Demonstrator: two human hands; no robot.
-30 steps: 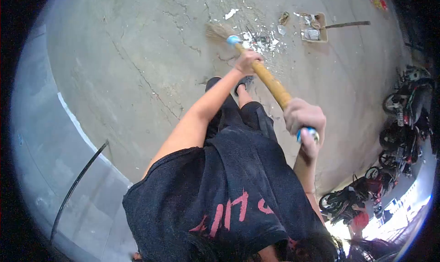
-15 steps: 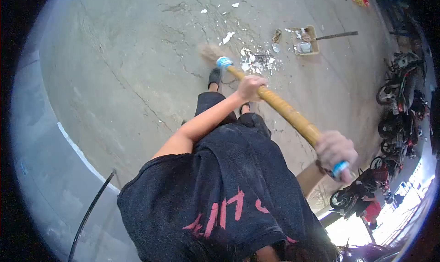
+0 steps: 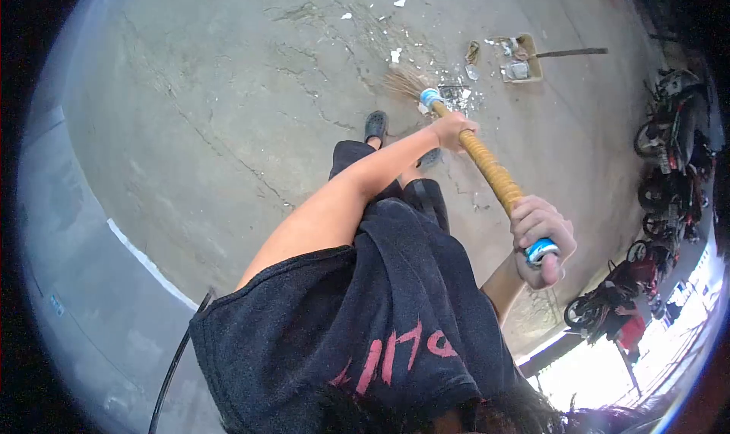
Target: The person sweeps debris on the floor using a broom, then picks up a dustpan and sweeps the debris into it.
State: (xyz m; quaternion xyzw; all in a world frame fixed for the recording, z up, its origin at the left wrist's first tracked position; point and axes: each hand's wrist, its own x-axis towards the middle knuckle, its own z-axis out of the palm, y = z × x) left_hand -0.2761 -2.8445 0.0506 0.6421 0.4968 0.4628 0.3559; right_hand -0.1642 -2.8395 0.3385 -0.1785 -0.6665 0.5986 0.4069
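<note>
ok, broom (image 3: 490, 168) is mid-scene, running slantwise from the bristles (image 3: 403, 82) on the far side down to its top end at near right. left hand (image 3: 454, 131) is closed round the handle just below the lower blue band (image 3: 431, 97), fingers wrapped, not spread. right hand (image 3: 543, 240) is clenched round the top end, fingers pressed together, thumb beside the blue end band (image 3: 542, 251). bristles are fanned out low over the floor (image 3: 228, 107), pointing left; can't tell if the tips touch it. white scraps (image 3: 466, 94) lie just right of the bristles, around a dark patch (image 3: 455, 92), with a few more pieces further off. brown bundle (image 3: 473, 52) and a clear piece (image 3: 472, 72) sit between the scraps and the pan (image 3: 536, 69). pan has rubbish (image 3: 518, 70) in it, its stick (image 3: 572, 52) pointing right. both shoes are on the near side of the bristles, left one (image 3: 376, 125) further left. motorbikes (image 3: 673, 141) line the right edge, person in red (image 3: 631, 331) near right. black hose (image 3: 176, 362) at near left.
</note>
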